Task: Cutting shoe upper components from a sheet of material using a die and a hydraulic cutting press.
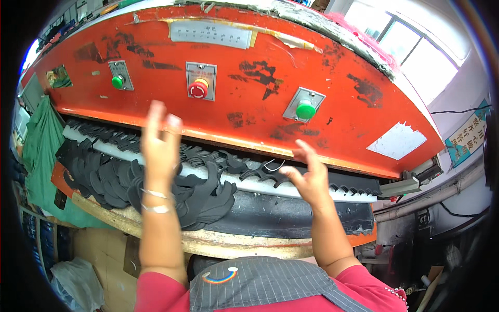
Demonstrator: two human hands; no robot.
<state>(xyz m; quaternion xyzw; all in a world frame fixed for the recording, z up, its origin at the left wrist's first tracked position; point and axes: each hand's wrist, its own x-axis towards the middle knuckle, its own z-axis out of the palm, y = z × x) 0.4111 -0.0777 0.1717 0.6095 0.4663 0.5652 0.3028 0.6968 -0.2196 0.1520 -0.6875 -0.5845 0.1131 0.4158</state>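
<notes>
My left hand [162, 143] is raised in front of the orange press [234, 112], fingers stretched up and apart, somewhat blurred, holding nothing. Below and beside it lies a heap of dark grey, curved sheet cut-outs [117, 182], some hanging over the front edge. My right hand [310, 177] hovers over the white board [291, 190], thumb and fingers spread with nothing between them. Just left of its thumb, a thin curved metal strip, like the edge of a cutting die [271, 167], shows on the dark sheet [353, 182], which has a scalloped front edge.
The press front carries a green button [118, 81] at left, a red stop button [198, 88] in the middle and another green button [305, 109] at right. A black ledge [265, 216] runs before the board. Green cloth [44, 156] hangs at far left.
</notes>
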